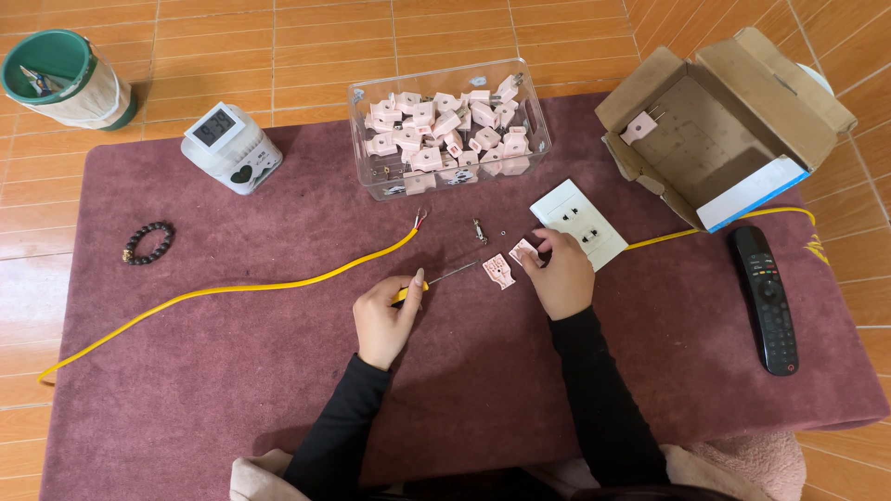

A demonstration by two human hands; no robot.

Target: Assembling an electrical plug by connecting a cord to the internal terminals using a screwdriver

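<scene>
now | left hand (382, 315) grips screwdriver (436, 276) | right hand (560, 271) pinches plug half (523, 250) | socket plate (579, 223) beside

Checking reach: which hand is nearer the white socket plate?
Right. The right hand lies against the socket plate's near edge; the left hand, holding a screwdriver, is well to its left.
</scene>
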